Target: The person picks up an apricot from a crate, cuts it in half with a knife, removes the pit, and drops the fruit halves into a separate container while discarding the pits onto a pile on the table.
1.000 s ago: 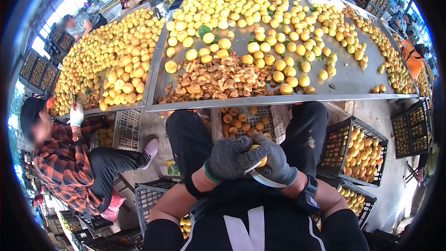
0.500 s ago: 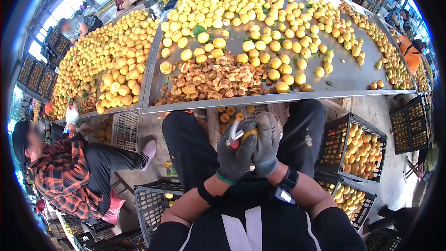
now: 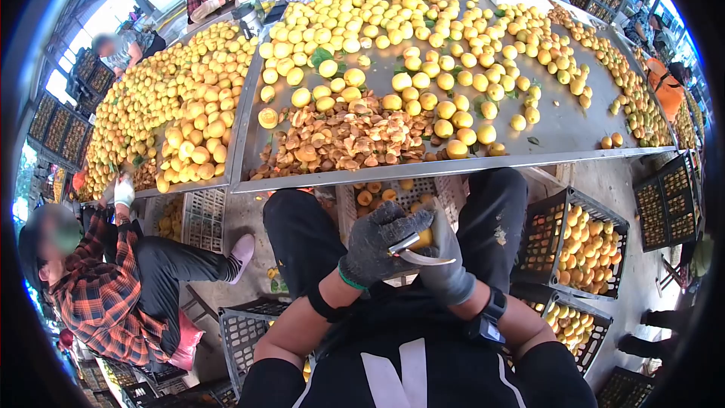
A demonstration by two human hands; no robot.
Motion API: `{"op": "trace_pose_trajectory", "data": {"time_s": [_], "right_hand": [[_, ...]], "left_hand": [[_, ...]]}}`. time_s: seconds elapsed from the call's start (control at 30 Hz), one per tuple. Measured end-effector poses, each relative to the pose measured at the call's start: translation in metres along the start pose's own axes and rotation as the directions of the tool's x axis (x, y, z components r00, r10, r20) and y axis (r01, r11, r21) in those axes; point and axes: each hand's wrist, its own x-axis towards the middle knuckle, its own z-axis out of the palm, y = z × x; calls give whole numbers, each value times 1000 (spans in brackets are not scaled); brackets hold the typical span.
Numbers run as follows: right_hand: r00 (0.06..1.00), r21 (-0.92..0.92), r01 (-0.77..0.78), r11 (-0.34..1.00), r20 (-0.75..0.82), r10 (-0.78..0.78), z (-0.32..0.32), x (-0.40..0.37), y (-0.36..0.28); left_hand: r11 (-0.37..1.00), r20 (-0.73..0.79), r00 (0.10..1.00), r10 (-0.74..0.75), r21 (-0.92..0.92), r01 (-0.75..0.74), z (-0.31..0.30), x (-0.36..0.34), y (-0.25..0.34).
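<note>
My left hand (image 3: 385,242), in a dark grey glove, is closed around a small hand tool (image 3: 405,243) with a shiny metal part and a pale curved strip sticking out to the right. Opposite it, my gloved right hand (image 3: 444,257) is wrapped round a yellow apricot (image 3: 424,237), mostly hidden between the hands. Both hands meet above my lap, in front of the metal table edge (image 3: 453,161). Beneath them, a pale crate (image 3: 445,195) between my knees holds orange-yellow fruit.
On the table lie many apricots (image 3: 362,23) and a heap of brownish cut pieces (image 3: 351,132). Black crates of fruit (image 3: 585,245) stand right; another crate (image 3: 245,340) is at my left. A person in a plaid shirt (image 3: 113,283) sits left, with other people around the tables.
My hands have turned: the tool, earlier pointing up with a red bit showing, now points right, its curved strip in view. The apricot shows between the hands. The view shifts slightly.
</note>
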Motion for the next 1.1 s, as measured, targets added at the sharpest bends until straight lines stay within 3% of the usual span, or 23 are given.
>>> {"op": "trace_pose_trajectory", "data": {"time_s": [0.1,0.13,0.17,0.2,0.23,0.3,0.33,0.43,0.5,0.57,0.6,0.63,0.67,0.7,0.73,0.77,0.8,0.83,0.9,0.93,0.97,1.03,1.1], "right_hand": [[996,-114,4,993,-90,-15,10,-3,17],[968,-230,87,969,-210,-136,13,2,7],[916,-349,150,925,-304,-263,14,6,-3],[874,-319,214,923,-360,-327,11,16,-15],[873,-315,215,925,-362,-326,11,20,-17],[954,-8,54,999,-293,-54,8,25,-19],[939,92,114,989,-336,-77,7,30,-23],[939,88,225,971,-284,-192,12,36,-1],[957,131,112,985,-282,-71,22,40,5],[959,172,2,985,-281,47,17,45,2],[913,470,-378,798,46,406,-1,47,-13],[685,566,-714,413,439,581,-13,48,-19],[937,399,-327,857,253,240,-10,35,-6],[935,397,-335,855,253,249,-9,28,3],[977,296,13,955,198,-74,-8,26,11],[900,177,368,913,179,-398,-4,24,18],[973,393,-15,919,218,-77,5,9,23],[972,397,-17,918,220,-78,6,2,18],[993,234,-43,971,119,16,1,-5,4],[993,69,115,991,-36,-113,3,-7,-5],[993,64,115,991,-40,-113,2,-6,-11],[990,39,-135,990,50,133,-3,-1,-20],[996,-59,-86,995,-6,85,0,-1,-23]], "left_hand": [[991,-146,981,129,-19,-133,7,6,4],[990,-144,981,133,-19,-137,9,7,6],[981,-183,980,-79,-191,44,12,5,10],[910,-185,939,-291,-357,211,15,2,14],[911,-184,939,-291,-353,213,20,0,16],[602,-153,749,-645,-705,375,33,-4,19],[492,-112,668,-736,-766,414,38,-4,18],[470,-112,610,-784,-749,467,40,-3,17],[561,-134,686,-715,-695,449,30,2,14],[490,75,660,-748,-608,624,15,1,5],[451,182,627,-757,-548,704,9,0,1],[451,186,629,-755,-549,703,3,1,-4],[845,7,881,-473,-280,456,-3,2,-9],[995,-39,996,-74,68,77,-8,2,-14],[990,84,995,-50,136,39,-16,5,-14],[990,85,995,-51,137,39,-14,2,-19],[979,107,989,103,168,-120,-10,-5,-29],[942,135,958,252,192,-275,-11,-5,-28],[952,206,958,198,194,-239,-12,-8,-21],[973,143,977,161,146,-181,-9,-9,-19],[987,80,989,122,94,-130,-4,-8,-16],[986,-17,988,154,73,-153,5,-5,-8],[992,-182,981,73,-88,-90,12,-7,-1]]}}
